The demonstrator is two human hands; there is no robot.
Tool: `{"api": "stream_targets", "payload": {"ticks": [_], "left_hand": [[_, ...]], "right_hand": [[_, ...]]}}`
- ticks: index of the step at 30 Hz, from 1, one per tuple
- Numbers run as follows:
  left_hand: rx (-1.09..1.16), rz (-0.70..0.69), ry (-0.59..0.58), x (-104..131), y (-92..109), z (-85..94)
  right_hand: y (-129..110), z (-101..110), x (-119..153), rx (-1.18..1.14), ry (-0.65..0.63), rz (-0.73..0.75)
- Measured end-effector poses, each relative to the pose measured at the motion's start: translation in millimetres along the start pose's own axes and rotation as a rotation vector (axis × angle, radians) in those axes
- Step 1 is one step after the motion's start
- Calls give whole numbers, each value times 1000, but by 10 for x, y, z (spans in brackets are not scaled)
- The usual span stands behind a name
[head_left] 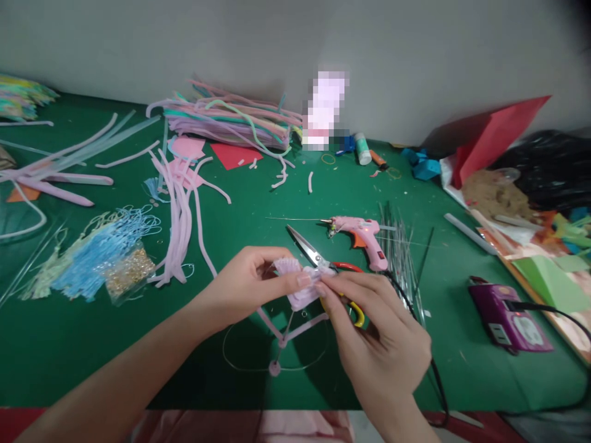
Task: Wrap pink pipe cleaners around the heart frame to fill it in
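Observation:
A small lilac piece made of fuzzy stems is held up between both hands over the green table. My left hand pinches its left side between thumb and fingers. On its right side the fingertips of my right hand are pressed together. Below it show a wire with lilac stems, a round lilac end and a thin wire loop. Scissors with red and yellow handles lie beneath the hands, partly covered. Just beyond my right hand is a pink glue gun with an orange trigger.
Lilac stems, blue tassels and a bag of gold beads lie on the left. A stem bundle is by the wall. Metal wires, a purple device and a black cord are on the right.

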State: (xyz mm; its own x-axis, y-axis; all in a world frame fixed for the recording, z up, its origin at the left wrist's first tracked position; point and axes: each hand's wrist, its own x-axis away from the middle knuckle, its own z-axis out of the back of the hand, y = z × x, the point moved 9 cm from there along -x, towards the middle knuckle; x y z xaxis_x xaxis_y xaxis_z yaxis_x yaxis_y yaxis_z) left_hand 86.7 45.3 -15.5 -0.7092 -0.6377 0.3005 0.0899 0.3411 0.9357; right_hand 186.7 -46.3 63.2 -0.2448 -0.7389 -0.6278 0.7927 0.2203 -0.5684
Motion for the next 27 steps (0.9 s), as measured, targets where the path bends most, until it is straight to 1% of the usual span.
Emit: {"api": "stream_targets", "payload": {"ticks": [2, 6, 12, 17, 20, 24, 27], "left_hand": [[17, 2, 3, -6, -12, -1], [55, 37, 20, -16, -57, 2], [130, 113, 51, -7, -114, 48], [104, 140, -20, 1, -130, 20], [99, 170, -58, 7, -155, -15], [168, 167, -70, 1, -161, -38], [172, 158, -66, -6, -170, -27]], "right_hand": [[-9, -7, 21, -15, 28, -19], [-58, -20, 29, 0, 50, 4], [-30, -64, 17, 43, 2, 13], [-36, -75, 28, 107, 12, 36], [-45, -109, 38, 152, -12, 56], [-11, -123, 27, 186, -46, 50], [-41, -112, 12, 183, -54, 79]]}}
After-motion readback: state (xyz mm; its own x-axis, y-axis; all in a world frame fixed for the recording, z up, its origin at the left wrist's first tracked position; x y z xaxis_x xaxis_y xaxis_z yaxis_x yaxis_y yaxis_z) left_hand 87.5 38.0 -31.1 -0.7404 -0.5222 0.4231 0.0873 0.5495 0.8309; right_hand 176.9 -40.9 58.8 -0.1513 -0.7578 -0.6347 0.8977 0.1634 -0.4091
